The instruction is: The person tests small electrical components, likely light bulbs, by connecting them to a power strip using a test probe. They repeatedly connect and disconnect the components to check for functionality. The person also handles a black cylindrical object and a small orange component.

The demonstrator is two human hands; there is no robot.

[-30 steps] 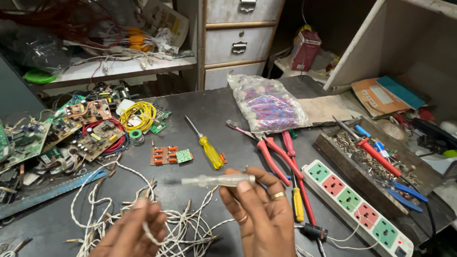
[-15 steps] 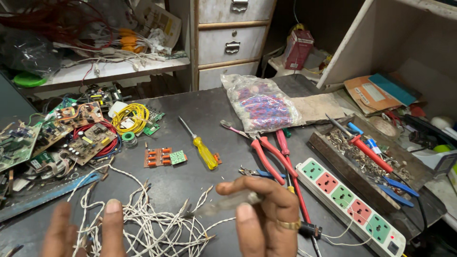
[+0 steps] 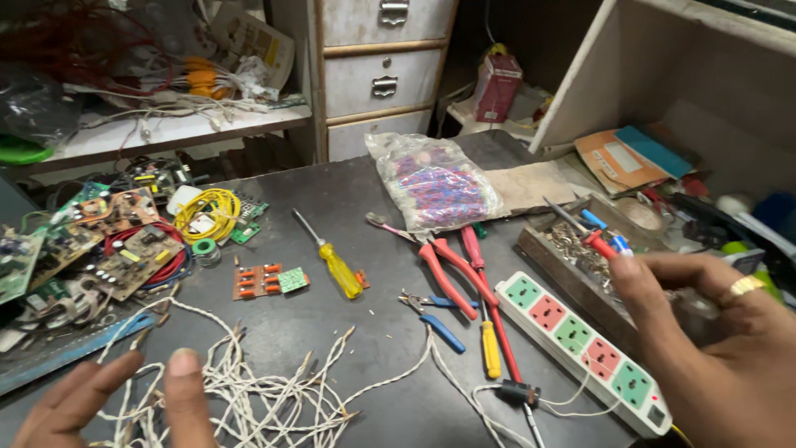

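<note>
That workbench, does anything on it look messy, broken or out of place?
Yes. White twisted wires sprawl in a loose tangle with frayed ends by the left hand. Bare circuit boards lie heaped at the left edge, overlapping red and yellow wire coils. Pliers and screwdrivers lie scattered. Nothing looks spilled.

A dark, scuffed surface (image 3: 348, 191) fills the foreground. Behind it stands a pale cabinet of drawers (image 3: 385, 70) with metal handles, and to its left a cluttered white shelf (image 3: 166, 131). At the right a slanted cream panel (image 3: 688, 75) leans above a shadowed recess.
</note>
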